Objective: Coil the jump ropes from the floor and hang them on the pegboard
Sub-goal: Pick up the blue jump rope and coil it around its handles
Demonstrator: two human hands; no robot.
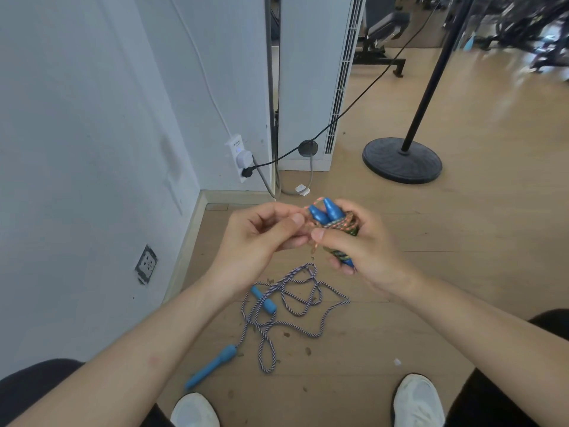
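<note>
Looking down at a purple-and-white jump rope (295,303), sprawled in loose, tangled loops on a wooden floor (446,241), both of its light-blue handles (264,300) lying flat along its left side. Just beyond that rope and held up in the air, an orange-and-green rope bundle (345,224) wound round two dark-blue handles (326,212) (tips side by side, pointing away). Wrapped round the bundle, the right hand (360,251), fingers curled underneath and thumb pressed onto the windings. Touching the bundle's left side, the left hand (261,241), thumb and forefinger pinching a free strand of the same cord. Nearer than the loose rope, at the bottom edge, two white shoes (418,402). Well beyond the loose rope and to its right, a round black stand base (401,160) with an upright pole. Beyond and to its left, a white wall with a plug adapter (241,158) and trailing cables.
</note>
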